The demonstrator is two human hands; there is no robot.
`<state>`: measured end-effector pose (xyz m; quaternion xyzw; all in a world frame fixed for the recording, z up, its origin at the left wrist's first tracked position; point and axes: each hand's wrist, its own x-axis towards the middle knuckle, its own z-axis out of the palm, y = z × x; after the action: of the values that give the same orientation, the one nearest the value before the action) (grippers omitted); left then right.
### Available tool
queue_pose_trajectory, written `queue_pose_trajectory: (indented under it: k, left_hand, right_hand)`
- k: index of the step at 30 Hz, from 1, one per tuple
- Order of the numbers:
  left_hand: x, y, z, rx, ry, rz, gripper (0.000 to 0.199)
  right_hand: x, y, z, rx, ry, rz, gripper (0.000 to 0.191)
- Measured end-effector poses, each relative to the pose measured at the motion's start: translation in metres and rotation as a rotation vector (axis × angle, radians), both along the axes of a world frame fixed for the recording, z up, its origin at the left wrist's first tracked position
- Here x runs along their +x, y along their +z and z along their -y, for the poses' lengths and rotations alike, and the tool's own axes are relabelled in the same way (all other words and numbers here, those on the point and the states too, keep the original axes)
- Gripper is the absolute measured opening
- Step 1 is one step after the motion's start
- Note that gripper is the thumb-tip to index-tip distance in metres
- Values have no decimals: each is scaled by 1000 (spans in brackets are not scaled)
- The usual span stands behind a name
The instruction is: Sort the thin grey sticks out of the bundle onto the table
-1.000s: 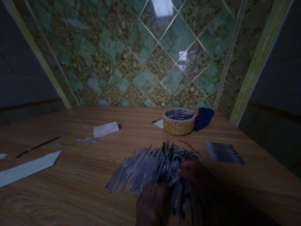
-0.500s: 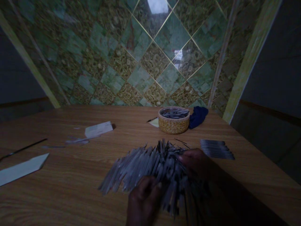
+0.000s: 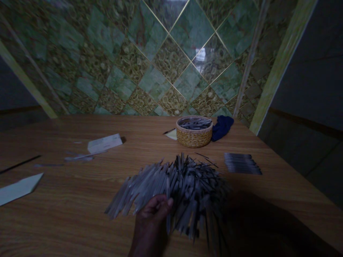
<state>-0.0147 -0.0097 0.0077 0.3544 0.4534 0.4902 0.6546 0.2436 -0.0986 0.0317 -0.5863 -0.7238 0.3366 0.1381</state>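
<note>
A wide heap of thin grey and dark sticks (image 3: 198, 189) lies fanned out on the wooden table. My left hand (image 3: 155, 214) is at the heap's near edge, thumb and fingers pinched on one thin stick (image 3: 168, 185) that stands nearly upright. On the heap's right side my right hand (image 3: 237, 205) is in deep shadow; its fingers cannot be made out, nor can anything in them.
A woven basket (image 3: 194, 138) of similar sticks stands at the back, beside a dark blue cloth (image 3: 223, 127). A neat row of sticks (image 3: 242, 163) lies right. On the left are a white box (image 3: 105, 143), a pale pointed strip (image 3: 20, 189) and a black rod (image 3: 20, 164).
My left hand has risen slightly and now shows a thin stick in its pinch. My right hand has drawn back from the top of the heap into shadow. The view has shifted slightly.
</note>
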Motion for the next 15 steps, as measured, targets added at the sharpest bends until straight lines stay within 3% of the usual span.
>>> queue_pose_trajectory:
  k: [4, 9, 12, 15]
  left_hand:
    - [0, -2, -1, -16, 7, 50, 28]
    - [1, -3, -2, -24, -21, 110, 30]
    - [1, -4, 0, -28, -29, 142, 28]
    - [1, -5, 1, -36, -47, 173, 27]
  right_hand:
    - [-10, -1, 13, 48, -95, 83, 24]
    - [-26, -23, 17, 8, -202, 252, 28]
    - [-29, -27, 18, 6, -223, 231, 27]
    - [-29, -20, 19, 39, -207, 144, 29]
